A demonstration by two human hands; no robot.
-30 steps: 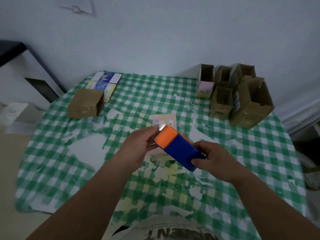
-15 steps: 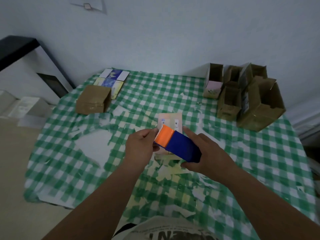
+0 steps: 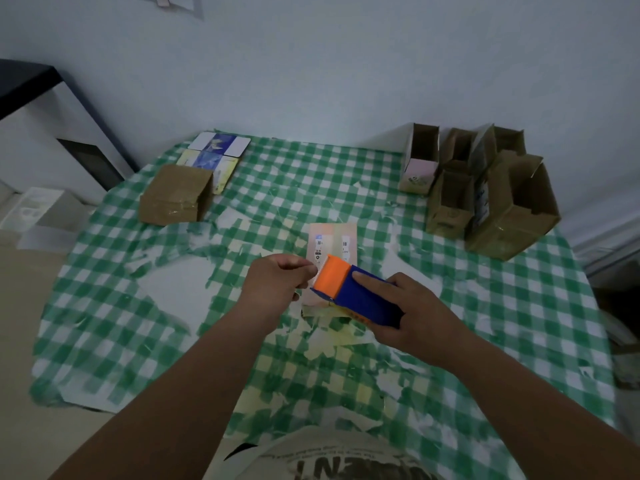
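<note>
An orange and blue tape dispenser (image 3: 349, 289) is held above the middle of the table. My right hand (image 3: 412, 315) grips its blue body, index finger lying along the top. My left hand (image 3: 280, 284) has its fingers curled at the orange end, pinching at the toothed edge where the tape comes out; the tape itself is too faint to see. Under the dispenser lies a pale pink box (image 3: 330, 251) with barcode labels, flat on the green checked tablecloth (image 3: 485, 306). The near end of the box is hidden by the dispenser.
A taped brown box (image 3: 175, 195) sits at the back left, with flat printed cards (image 3: 218, 150) behind it. Several open cardboard boxes (image 3: 502, 202) stand at the back right against the wall. The tablecloth is torn in white patches. A cabinet (image 3: 41, 133) stands left of the table.
The dispenser has sunk a little lower over the pink box. My right hand slid forward along the blue body, and my left hand stays pinched at the orange end.
</note>
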